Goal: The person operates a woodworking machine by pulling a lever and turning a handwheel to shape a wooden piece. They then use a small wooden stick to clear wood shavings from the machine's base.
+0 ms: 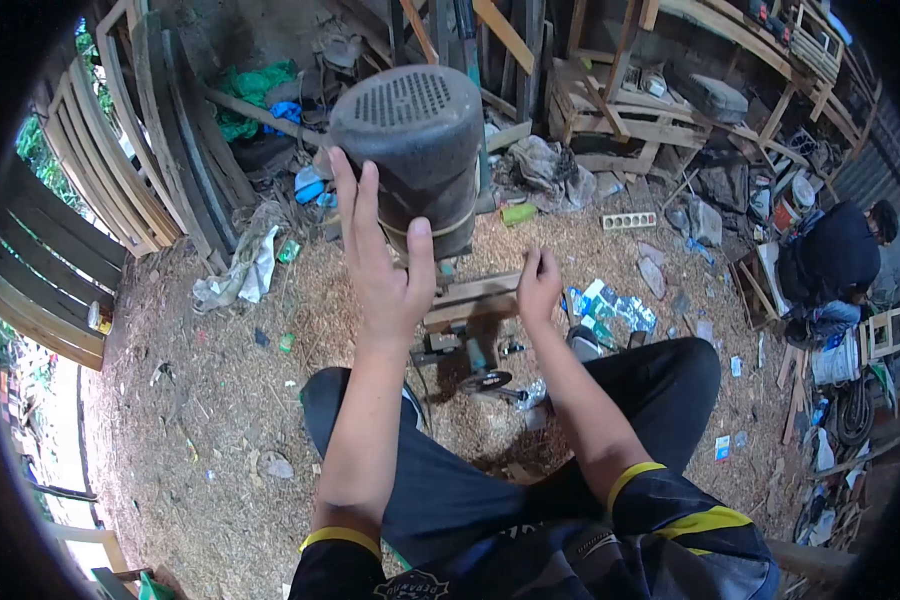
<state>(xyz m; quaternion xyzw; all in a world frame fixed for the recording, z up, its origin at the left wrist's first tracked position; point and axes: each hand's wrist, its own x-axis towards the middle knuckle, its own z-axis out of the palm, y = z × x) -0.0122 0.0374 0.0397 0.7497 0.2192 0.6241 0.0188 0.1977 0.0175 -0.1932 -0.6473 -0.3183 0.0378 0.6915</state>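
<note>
A dark cylindrical housing (415, 150) with a perforated top stands upright in front of me. My left hand (385, 265) lies against its near side, fingers spread and pointing up. To the right and lower, my right hand (539, 290) is raised with its fingers curled together; whether anything small is between them is too small to tell. Wooden pieces (475, 298) lie between the hands, just below the housing. Nearer my legs is a small device with a black disc (485, 381) on a shaft.
Wood shavings cover the ground (210, 420). A power strip (628, 221) and a foil packet (615, 308) lie to the right. At the far right a person (835, 260) sits bent forward. Wooden frames (160, 130) lean at the left, and timber (620, 130) is stacked behind.
</note>
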